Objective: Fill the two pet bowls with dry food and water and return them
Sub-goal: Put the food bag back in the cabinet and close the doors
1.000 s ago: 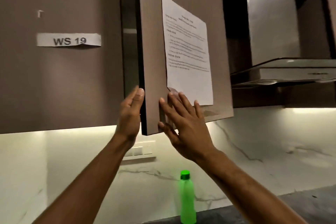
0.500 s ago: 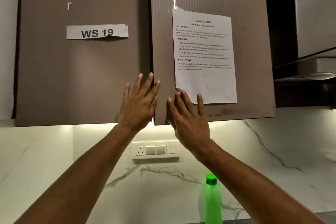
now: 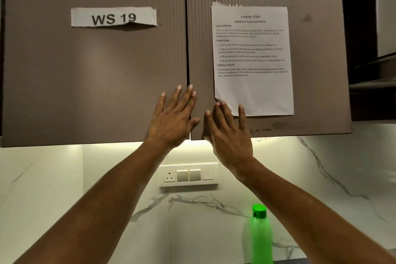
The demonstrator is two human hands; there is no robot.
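Two brown wall cabinet doors fill the upper view, both closed. My left hand [image 3: 173, 118] lies flat with straight fingers across the seam at the lower edge of the left door [image 3: 96, 75]. My right hand [image 3: 228, 133] presses flat on the lower left corner of the right door [image 3: 317, 60], its fingertips overlapping the taped task sheet [image 3: 252, 60]. A green bottle [image 3: 260, 236] with a green cap stands below against the marble wall. No pet bowls or food are in view.
A "WS 19" paper label [image 3: 113, 17] is stuck on the left door. A white switch and socket panel [image 3: 188, 174] sits on the marble backsplash under the cabinets. The edge of a range hood [image 3: 372, 85] shows at the far right.
The right door swung from open to closed. My left hand moved off the door's edge and now lies flat over the seam; my right hand stayed pressed on the door.
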